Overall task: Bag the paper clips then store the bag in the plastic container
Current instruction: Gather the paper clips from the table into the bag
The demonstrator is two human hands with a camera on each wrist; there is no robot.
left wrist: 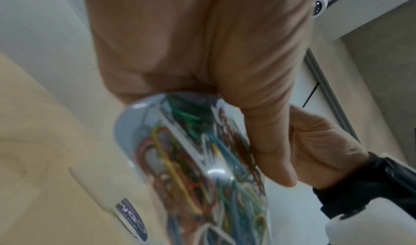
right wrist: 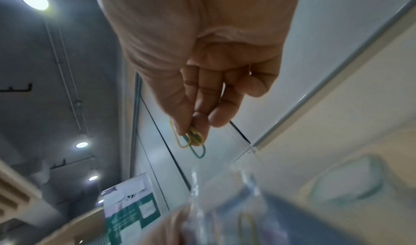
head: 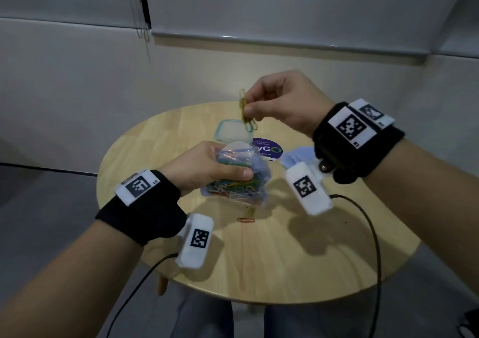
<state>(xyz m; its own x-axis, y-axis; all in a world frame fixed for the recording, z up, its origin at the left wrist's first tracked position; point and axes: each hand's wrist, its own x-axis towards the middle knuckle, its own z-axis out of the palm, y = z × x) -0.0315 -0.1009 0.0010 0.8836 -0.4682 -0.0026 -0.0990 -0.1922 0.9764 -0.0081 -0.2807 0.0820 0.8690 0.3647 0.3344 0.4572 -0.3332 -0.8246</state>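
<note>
My left hand (head: 207,169) grips a clear plastic bag (head: 238,182) full of coloured paper clips, held just above the round wooden table (head: 285,260). The left wrist view shows the bag (left wrist: 198,169) close up, my fingers (left wrist: 270,133) curled round it. My right hand (head: 274,104) is raised above the bag and pinches a few paper clips (head: 245,112), yellow and green, between thumb and fingers. Those clips (right wrist: 191,138) dangle from the fingertips in the right wrist view. A small clear container with a teal rim (head: 220,130) sits on the table behind the bag.
Two loose paper clips, one red (head: 245,220), lie on the table in front of the bag. A round purple sticker (head: 269,150) and a pale blue piece of plastic (head: 298,156) lie near the container. Cables trail from both wrists over the table's near edge.
</note>
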